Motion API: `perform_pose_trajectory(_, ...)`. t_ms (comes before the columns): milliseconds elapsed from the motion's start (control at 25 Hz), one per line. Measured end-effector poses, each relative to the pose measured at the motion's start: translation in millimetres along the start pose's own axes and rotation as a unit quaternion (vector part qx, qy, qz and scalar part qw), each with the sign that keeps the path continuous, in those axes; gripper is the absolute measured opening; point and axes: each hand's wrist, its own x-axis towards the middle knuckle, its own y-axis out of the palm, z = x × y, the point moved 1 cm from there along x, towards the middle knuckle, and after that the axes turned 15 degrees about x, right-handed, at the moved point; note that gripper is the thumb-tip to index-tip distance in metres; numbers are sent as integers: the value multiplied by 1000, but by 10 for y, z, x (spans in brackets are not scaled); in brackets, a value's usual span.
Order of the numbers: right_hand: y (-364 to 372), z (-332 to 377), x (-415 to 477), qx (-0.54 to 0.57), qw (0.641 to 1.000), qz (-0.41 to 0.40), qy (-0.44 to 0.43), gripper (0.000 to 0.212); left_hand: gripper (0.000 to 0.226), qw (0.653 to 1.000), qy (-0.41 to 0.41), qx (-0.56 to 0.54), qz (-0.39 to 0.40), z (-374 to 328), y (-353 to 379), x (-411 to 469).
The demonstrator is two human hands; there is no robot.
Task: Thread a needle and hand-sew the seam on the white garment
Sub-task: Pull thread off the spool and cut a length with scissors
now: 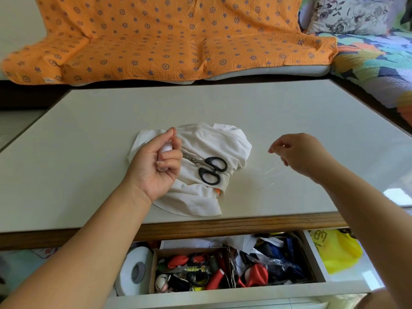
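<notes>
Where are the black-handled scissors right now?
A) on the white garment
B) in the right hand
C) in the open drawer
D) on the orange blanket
A: the scissors lie on the white garment, next to the left hand, which grips a white spool; the right hand pinches thread off to the side.

This was a home, a living room by the look of it. Beyond the left hand (156, 161) ran a grey sofa (267, 73) draped in an orange quilted cover (169, 36) printed with purple stars and wheels. Beyond the right hand (298, 152), a floral pillow (347, 16) sat in the sofa's corner above a many-coloured patchwork quilt (374, 70). Both hands were over a pale, low tabletop (89, 121) with a wooden edge. Below the hands, on the person's side, a drawer (223, 295) stood open, crammed with household odds: thread spools (215, 278) in a box and a roll of white tape (133, 270). A yellow plastic bag (338, 250) lay below the right hand, just beside the drawer.
</notes>
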Motion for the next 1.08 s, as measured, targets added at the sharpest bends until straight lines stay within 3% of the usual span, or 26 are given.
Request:
perform_pose_trajectory(120, -75, -123, 84, -53, 998, -30, -3, 26, 41, 1000, 12, -12, 7, -41, -66, -9)
perform_pose_trajectory(280, -140, -289, 179, -101, 992, -71, 4, 28, 9, 998, 29, 7, -55, -89, -100, -24)
perform_pose_trajectory(480, -138, -497, 254, -111, 990, -66, 59, 32, 8, 995, 24, 3, -96, -116, -183, -10)
perform_pose_trajectory(600, -89, -414, 198, -175, 981, -50, 72, 33, 7, 988, 1, 87, -129, -84, -130, 8)
perform_pose_trajectory(720, -12, -57, 28, -101, 986, -126, -41, 30, 8, 969, 8, 206, -138, -11, 27, -12)
perform_pose_trajectory(760, 52, 87, -66, -13, 992, -103, -76, 25, 10, 964, 11, 235, -124, 15, 90, -32)
perform_pose_trajectory(800, 160, 236, -195, 107, 990, -21, -85, 25, 13, 962, 10, 253, -101, 41, 157, -58)
perform_pose_trajectory(880, 442, 457, -490, 335, 918, 209, -43, 41, 20, 964, 1, 259, -52, 92, 266, -92)
perform_pose_trajectory(920, 580, 504, -571, 379, 880, 286, -18, 49, 22, 965, -5, 258, -33, 114, 295, -103)
perform_pose_trajectory(960, 698, 504, -612, 389, 862, 326, -12, 48, 21, 966, -12, 258, -20, 134, 303, -110)
perform_pose_trajectory(1000, 785, 476, -619, 375, 867, 329, -17, 39, 19, 967, -21, 255, -13, 152, 293, -116)
perform_pose_trajectory(1080, 860, 398, -560, 342, 902, 264, -15, 18, 17, 973, -45, 226, -15, 174, 237, -117)
